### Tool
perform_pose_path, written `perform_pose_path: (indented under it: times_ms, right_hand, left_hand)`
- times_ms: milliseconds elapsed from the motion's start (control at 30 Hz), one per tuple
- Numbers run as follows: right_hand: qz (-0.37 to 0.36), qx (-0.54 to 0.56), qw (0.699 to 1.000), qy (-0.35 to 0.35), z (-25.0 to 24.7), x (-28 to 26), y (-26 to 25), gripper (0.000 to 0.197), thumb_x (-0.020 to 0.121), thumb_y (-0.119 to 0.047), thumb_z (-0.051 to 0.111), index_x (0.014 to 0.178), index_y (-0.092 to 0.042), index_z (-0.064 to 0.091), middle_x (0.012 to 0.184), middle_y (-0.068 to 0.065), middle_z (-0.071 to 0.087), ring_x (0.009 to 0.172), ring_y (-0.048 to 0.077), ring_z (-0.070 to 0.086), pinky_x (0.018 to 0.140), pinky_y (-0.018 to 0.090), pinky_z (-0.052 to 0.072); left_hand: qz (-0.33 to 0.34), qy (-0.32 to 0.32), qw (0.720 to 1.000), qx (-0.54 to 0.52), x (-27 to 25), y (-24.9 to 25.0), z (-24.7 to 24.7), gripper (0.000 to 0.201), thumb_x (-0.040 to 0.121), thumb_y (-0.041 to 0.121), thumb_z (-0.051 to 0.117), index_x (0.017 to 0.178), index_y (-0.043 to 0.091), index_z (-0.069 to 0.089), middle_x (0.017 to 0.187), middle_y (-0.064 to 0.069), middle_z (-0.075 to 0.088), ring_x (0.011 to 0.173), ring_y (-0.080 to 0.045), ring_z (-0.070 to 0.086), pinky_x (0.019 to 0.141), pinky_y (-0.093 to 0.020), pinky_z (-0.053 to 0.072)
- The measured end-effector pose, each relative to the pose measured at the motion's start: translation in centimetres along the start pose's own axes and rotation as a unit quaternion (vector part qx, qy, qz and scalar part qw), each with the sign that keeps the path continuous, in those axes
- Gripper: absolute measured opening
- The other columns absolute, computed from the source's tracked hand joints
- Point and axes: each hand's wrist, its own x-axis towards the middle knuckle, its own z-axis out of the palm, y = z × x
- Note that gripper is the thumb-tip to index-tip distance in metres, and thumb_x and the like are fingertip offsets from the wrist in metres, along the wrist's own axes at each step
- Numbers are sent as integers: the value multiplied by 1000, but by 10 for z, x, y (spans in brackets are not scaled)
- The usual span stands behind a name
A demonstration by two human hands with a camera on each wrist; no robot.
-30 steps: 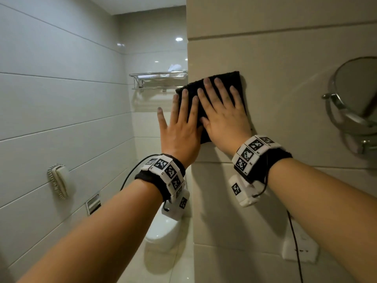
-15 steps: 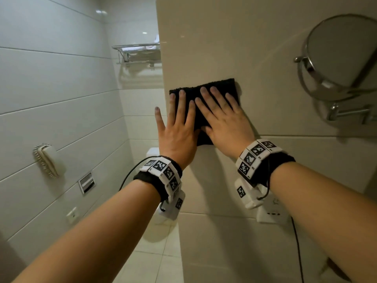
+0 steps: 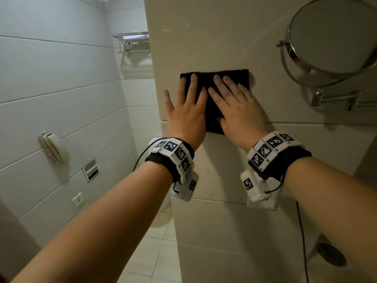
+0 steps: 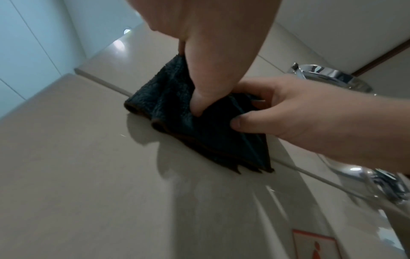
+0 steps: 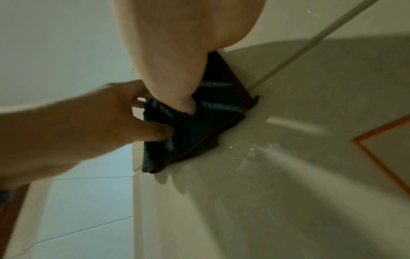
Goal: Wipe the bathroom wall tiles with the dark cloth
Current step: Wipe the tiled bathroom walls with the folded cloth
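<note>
Cloth: the dark cloth (image 3: pixel 214 94) lies folded flat against the beige wall tiles (image 3: pixel 204 33), near the wall's left corner.
Left hand: the left hand (image 3: pixel 186 115) presses it with straight fingers spread apart.
Right hand: the right hand (image 3: pixel 237 111) presses likewise, its grip flat and open.
Hidden: both hands cover the cloth's lower part.
Mirror: the round mirror (image 3: pixel 334 35) is cut off at the right edge.
</note>
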Motion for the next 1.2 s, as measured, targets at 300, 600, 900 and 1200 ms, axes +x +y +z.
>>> perform_pose_path:
  times_ms: [300, 600, 900, 1200]
  right_hand:
    - [36, 131, 991, -11, -7, -18, -5, 49, 85, -8, 60, 133, -16, 54, 129, 12, 48, 112, 34, 48, 83, 48, 48]
    - [74, 194, 974, -92, 26, -39, -32, 45, 93, -13, 51, 135, -24, 38, 108, 11, 59, 91, 38, 60, 65, 37, 38]
    - [101, 233, 961, -108, 52, -39, -75, 41, 92, -13, 51, 131, -23, 47, 96, 5, 64, 84, 32, 62, 63, 33, 38]
    - [100, 260, 952, -125, 66, -40, -99, 35, 93, -16, 53, 126, -27, 52, 73, -9, 52, 69, 16, 50, 54, 25, 29]
  left_hand:
    - [-16, 27, 999, -17, -24, 6, 4, 27, 77, 15, 69, 104, 15, 65, 136, -11, 56, 100, -39, 55, 76, -44, 47]
    - [-140, -6, 966, -219, -60, 11, 32, 41, 87, 11, 61, 128, 11, 58, 122, -16, 51, 93, -32, 59, 70, -32, 44]
    - [-217, -23, 937, -273, -91, -12, 59, 13, 86, 7, 56, 98, 4, 58, 94, -1, 46, 73, -18, 41, 59, -18, 28]
    - [-216, -9, 933, -288, -112, -40, 78, 11, 83, 8, 62, 93, 4, 61, 87, -1, 48, 70, -14, 40, 61, -6, 33]
